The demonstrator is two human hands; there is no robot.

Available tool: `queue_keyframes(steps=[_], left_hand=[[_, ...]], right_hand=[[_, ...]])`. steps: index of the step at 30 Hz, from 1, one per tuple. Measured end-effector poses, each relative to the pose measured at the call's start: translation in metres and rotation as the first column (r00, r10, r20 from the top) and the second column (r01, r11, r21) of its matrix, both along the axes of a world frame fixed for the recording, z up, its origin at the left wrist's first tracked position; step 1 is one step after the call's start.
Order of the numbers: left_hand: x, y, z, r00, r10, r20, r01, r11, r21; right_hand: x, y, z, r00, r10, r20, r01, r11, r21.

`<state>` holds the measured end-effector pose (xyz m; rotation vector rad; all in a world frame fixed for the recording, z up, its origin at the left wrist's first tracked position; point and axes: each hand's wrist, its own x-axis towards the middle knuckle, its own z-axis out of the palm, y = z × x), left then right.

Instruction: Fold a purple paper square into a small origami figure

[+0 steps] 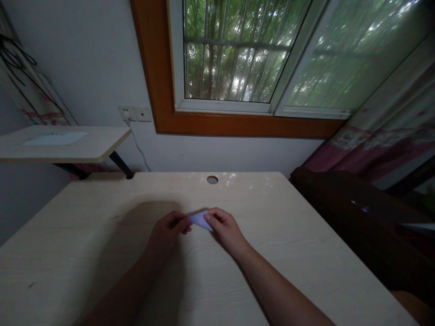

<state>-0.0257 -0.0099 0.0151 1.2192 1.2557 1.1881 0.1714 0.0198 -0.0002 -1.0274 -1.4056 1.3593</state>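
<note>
A small piece of folded lavender paper [200,220], roughly triangular, is held between both hands just over the desk. My left hand [172,226] pinches its left tip between thumb and fingers. On the other side, my right hand [223,225] grips the right edge, thumb on top and fingers behind. Part of the paper's right end is covered by the right thumb and fingers.
The pale wooden desk [272,271] has a round cable hole [212,180] near its back edge. A raised shelf [102,144] on black legs carries a white sheet [56,138] at the left. A window [234,59] and a wall socket [126,113] are behind; dark furniture [340,203] stands right.
</note>
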Motion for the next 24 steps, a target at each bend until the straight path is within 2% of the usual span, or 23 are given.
queue_keyframes(steps=[16,24], left_hand=[[-0.0001,0.0008,0.0037,0.999,-0.003,0.036,0.004,1.0,-0.029],[-0.0009,0.002,-0.0016,0.996,0.001,0.094,0.004,0.998,-0.059]], right_hand=[[-0.0013,-0.0007,0.0014,1.0,0.002,-0.003,-0.002,1.0,-0.014],[-0.0016,0.001,-0.001,1.0,-0.004,-0.014,0.004,1.0,-0.007]])
